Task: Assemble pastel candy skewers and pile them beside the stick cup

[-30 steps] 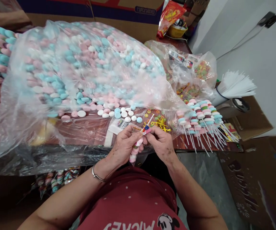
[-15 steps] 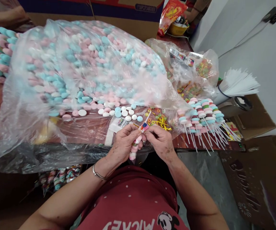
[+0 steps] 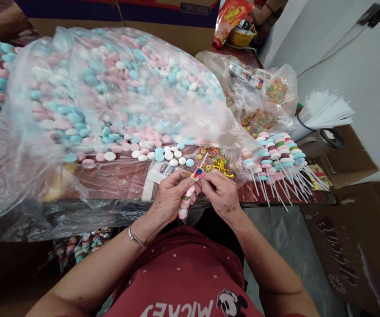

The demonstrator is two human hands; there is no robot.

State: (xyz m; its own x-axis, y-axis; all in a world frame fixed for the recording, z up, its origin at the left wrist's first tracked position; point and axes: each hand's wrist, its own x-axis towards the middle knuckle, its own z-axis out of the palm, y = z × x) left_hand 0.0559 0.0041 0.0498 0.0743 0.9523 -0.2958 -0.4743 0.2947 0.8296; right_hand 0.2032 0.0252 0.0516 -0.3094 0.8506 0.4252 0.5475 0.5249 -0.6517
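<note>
My left hand is closed around a candy skewer, pink and white marshmallow discs in a clear wrapper, its lower end pointing toward me. A white stick and a colourful printed part of the wrapper stick out above the fingers. At that gathered neck, my right hand pinches with thumb and forefinger; what lies between those fingertips is too small to make out. Just beyond the hands lie gold twist ties, gummy rings and a stack of printed wrappers.
A big clear bag of pastel marshmallows covers much of the table. Finished skewers are piled at right, near a container of white sticks and a bag of gummy rings. A cardboard box stands below right.
The view has shifted slightly, so the table things sit a little further left. Both hands stay together at the wrapper's neck; the right fingers have moved only slightly.
</note>
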